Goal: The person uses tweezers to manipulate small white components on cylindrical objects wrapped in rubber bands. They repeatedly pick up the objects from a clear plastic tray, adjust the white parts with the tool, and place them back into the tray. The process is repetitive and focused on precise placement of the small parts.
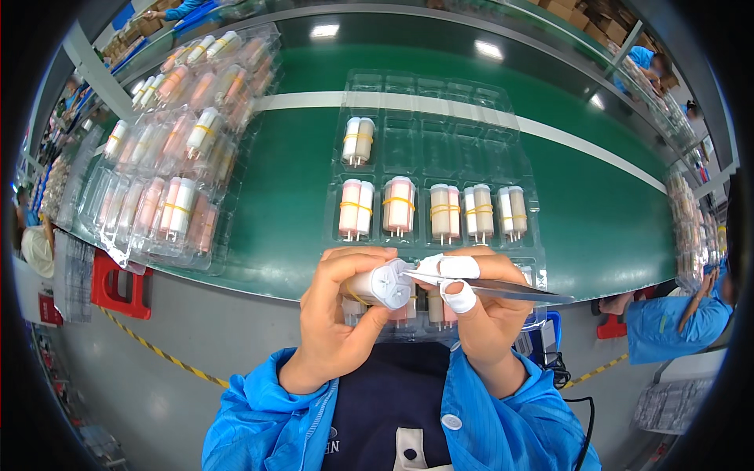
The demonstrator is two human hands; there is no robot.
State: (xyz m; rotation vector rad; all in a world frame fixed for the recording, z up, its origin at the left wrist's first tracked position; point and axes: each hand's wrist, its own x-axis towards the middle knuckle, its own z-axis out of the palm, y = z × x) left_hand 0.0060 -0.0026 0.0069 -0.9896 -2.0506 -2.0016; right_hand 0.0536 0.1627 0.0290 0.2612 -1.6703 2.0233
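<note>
**Tweezers right up against a tube bundle, held out over the counter's near edge**

Head view, the only one here. The left hand (pixel 342 314) is wrapped round a bundle of tubes (pixel 385 284), whitish end turned up, just above the near edge of a clear tray (pixel 452 157) on the green counter (pixel 298 173). The right hand (pixel 491 302), with white finger covers (pixel 459 268) on, pinches metal tweezers (pixel 510 293), tips at that end. Touching or a hair off? Can't tell.

My worry is a slip. If the tweezers skid on that end, I reckon they could scratch it or jab the left hand. And if the left grip loosens, the bundle could drop onto the tubes in the tray's near row or go over the counter edge to the floor (pixel 259 345). The yellow band (pixel 355 293) might also roll off if squeezed wrong, and then the tubes could spread.

Other bundles (pixel 399 206) sit across the tray's middle row, plus one toward its far left corner.
</note>
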